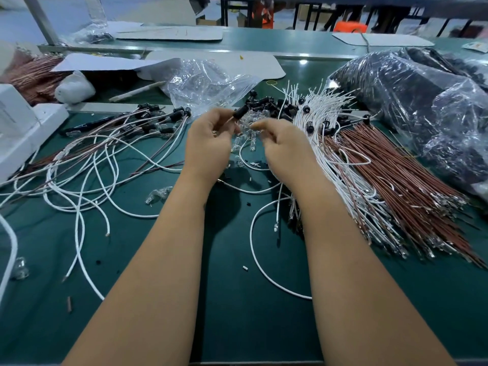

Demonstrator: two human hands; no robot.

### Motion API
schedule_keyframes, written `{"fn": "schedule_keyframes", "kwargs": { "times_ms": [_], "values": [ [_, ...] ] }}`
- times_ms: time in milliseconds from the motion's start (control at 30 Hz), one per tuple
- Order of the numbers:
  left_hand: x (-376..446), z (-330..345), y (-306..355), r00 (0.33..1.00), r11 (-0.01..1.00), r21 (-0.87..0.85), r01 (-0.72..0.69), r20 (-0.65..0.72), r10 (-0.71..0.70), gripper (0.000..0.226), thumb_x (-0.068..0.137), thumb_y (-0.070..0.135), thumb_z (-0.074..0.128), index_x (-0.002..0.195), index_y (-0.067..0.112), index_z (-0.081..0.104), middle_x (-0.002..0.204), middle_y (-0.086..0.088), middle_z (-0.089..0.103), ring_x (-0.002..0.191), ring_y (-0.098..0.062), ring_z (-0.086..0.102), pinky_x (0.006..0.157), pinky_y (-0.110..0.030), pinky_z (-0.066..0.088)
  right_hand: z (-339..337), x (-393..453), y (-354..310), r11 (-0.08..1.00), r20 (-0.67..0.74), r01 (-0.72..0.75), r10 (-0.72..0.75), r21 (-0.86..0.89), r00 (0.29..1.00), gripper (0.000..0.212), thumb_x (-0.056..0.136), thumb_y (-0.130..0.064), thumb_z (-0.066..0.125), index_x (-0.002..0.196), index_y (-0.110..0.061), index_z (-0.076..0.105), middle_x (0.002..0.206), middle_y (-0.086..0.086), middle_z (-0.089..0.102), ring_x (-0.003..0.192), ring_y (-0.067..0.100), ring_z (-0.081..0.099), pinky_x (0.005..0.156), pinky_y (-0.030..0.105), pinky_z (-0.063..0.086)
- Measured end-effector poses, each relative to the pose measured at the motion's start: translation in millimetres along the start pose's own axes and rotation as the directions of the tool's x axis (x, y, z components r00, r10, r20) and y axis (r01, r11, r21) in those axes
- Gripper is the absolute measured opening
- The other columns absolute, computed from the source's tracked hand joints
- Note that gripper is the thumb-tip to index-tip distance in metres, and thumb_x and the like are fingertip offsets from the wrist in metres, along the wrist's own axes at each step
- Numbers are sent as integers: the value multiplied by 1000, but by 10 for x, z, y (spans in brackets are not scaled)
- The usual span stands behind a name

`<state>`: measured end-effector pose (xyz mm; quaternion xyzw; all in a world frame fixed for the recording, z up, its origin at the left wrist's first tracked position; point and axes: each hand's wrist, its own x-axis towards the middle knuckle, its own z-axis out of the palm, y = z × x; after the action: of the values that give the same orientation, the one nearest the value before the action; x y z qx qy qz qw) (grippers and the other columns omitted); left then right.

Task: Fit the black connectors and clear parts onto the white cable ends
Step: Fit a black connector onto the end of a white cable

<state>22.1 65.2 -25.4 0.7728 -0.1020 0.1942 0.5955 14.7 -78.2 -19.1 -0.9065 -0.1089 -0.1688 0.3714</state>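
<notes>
Your left hand (pixel 208 143) pinches a black connector (pixel 240 112) on a wire end, raised above the clear parts (pixel 247 138). Your right hand (pixel 281 143) is curled; can't tell if it's holding anything. Bare green mat (pixel 237 299) near you; white cables (pixel 317 143) crowd the right.

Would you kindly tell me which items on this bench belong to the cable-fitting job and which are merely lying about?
Belongs to the job:
black connector held in left hand
right hand
clear parts
white cables
loose black connectors

Lying about:
cardboard sheet
white box
red-brown wires
</notes>
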Motion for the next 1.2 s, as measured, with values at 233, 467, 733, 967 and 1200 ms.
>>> {"fn": "schedule_keyframes", "kwargs": {
  "times_ms": [233,467,733,967,1200],
  "values": [
    [11,22,26,996,968,-251,28,91,-5,24,98,2,44,87,19,56,86,0,66,76,-1,59,77,-12,46,80,3,-4,881,200,104,-12,-461,980,30,99,-29,44,116,-27,68,115,-4,62,101,18,40,87,35,33],
    [2,21,83,985,917,-400,-6,157,75,21,98,-2,44,87,13,54,92,-1,67,97,-11,61,94,-21,44,-16,-42,-103,994,-61,-16,9,-111,998,14,84,-8,67,90,-17,76,88,-1,72,82,17,65,76,33,54],
    [-27,-21,136,981,956,-262,128,172,-84,27,96,1,34,84,13,55,60,-2,45,55,-9,40,54,-16,33,-76,-12,-74,950,-180,-119,176,290,968,24,87,-3,64,104,-20,70,76,-13,61,68,-5,58,66,11,48],
    [-65,14,102,972,993,-53,104,217,-90,12,99,17,48,94,9,56,69,-7,39,59,-11,34,52,-15,29,-121,-22,-129,685,-172,-107,327,721,929,13,85,-13,73,82,-16,61,74,1,65,67,15,63,66,26,54],
    [-69,17,71,964,995,66,79,251,-93,13,95,15,57,85,19,65,69,-9,47,56,-11,37,52,-23,29,-160,-12,-83,542,-68,-170,391,823,918,15,86,-3,68,80,-15,60,61,-5,56,51,8,50,49,19,42]
  ]
}}
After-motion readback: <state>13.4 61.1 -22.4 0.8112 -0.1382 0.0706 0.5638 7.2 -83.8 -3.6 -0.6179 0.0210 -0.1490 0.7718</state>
